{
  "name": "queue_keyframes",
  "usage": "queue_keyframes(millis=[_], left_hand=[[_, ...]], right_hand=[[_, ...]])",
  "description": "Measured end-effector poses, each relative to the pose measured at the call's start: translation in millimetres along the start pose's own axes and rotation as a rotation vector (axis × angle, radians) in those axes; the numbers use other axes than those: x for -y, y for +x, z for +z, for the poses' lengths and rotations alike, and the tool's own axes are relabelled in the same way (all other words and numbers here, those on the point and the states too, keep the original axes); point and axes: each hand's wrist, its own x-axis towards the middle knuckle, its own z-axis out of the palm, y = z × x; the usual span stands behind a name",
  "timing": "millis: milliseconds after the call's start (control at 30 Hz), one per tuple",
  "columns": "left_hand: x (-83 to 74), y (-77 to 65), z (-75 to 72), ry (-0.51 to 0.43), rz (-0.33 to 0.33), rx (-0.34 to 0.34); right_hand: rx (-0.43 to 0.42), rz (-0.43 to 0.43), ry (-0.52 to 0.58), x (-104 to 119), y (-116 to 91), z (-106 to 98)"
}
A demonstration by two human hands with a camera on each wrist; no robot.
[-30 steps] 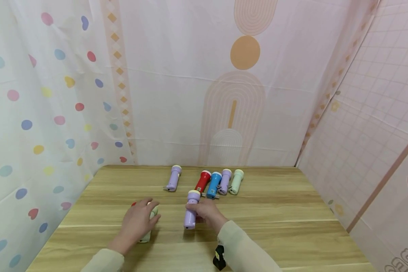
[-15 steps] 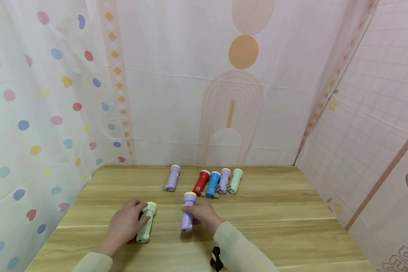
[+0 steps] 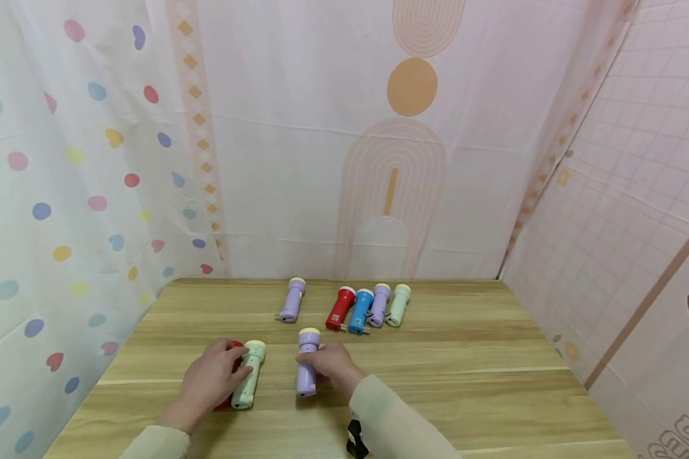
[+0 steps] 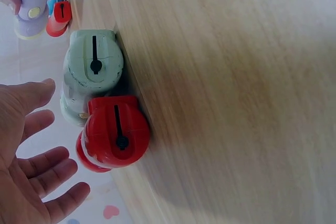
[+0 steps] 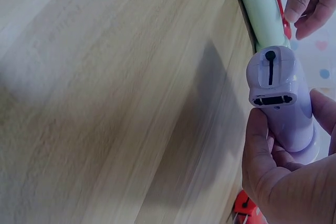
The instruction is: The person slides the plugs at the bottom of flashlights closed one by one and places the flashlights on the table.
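My right hand [image 3: 335, 364] grips a purple flashlight [image 3: 307, 377] around its barrel, thumb on one side and fingers on the other in the right wrist view. Its pale lens end points away from me, and its shadow falls on the wood beneath. To the left, my left hand [image 3: 207, 379] hovers with loosely spread fingers over a light green flashlight [image 3: 244, 386] and a red flashlight [image 4: 116, 132]. These two lie side by side; the left hand covers much of the red one in the head view. In the left wrist view, the fingers stand apart from both.
Toward the back of the wooden table [image 3: 465, 382] lie a purple flashlight [image 3: 292, 301], a red one [image 3: 340, 309], a blue one [image 3: 360, 312], another purple one [image 3: 379, 306] and a pale green one [image 3: 399, 306]. A patterned curtain [image 3: 287, 159] hangs behind the table.
My right hand has carried the purple flashlight left and nearer to me, toward the green one. My left hand has drawn left off the green flashlight, uncovering it.
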Motion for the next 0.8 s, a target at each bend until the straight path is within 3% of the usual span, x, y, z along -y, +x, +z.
queue_keyframes(millis=[333,800], left_hand=[[1.3,-0.3,0.5,-0.009,-0.051,0.125],[1.4,0.0,1.1,0.001,-0.043,0.135]], right_hand=[[-0.018,-0.021,-0.015,0,-6,13],[-0.025,-0.001,-0.022,3,-8,34]])
